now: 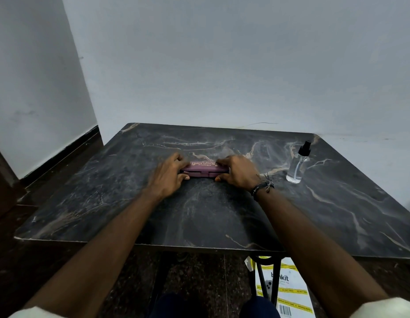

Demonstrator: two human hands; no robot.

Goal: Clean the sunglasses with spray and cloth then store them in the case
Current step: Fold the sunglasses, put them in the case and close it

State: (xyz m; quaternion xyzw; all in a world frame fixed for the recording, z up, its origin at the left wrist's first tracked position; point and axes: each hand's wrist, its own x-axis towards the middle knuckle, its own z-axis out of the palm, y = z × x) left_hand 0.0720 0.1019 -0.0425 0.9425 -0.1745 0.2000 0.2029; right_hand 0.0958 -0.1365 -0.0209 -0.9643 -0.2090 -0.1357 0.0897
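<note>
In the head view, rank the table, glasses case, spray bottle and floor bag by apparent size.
1. table
2. floor bag, though partly hidden
3. glasses case and spray bottle look alike; hands cover the case's ends, so no ranking.

A dark marble-patterned table [199, 214] with pale veins carries a purple glasses case [204, 169] lying flat near its middle and a clear spray bottle [298, 167] with a black nozzle standing upright toward the far right corner.
</note>
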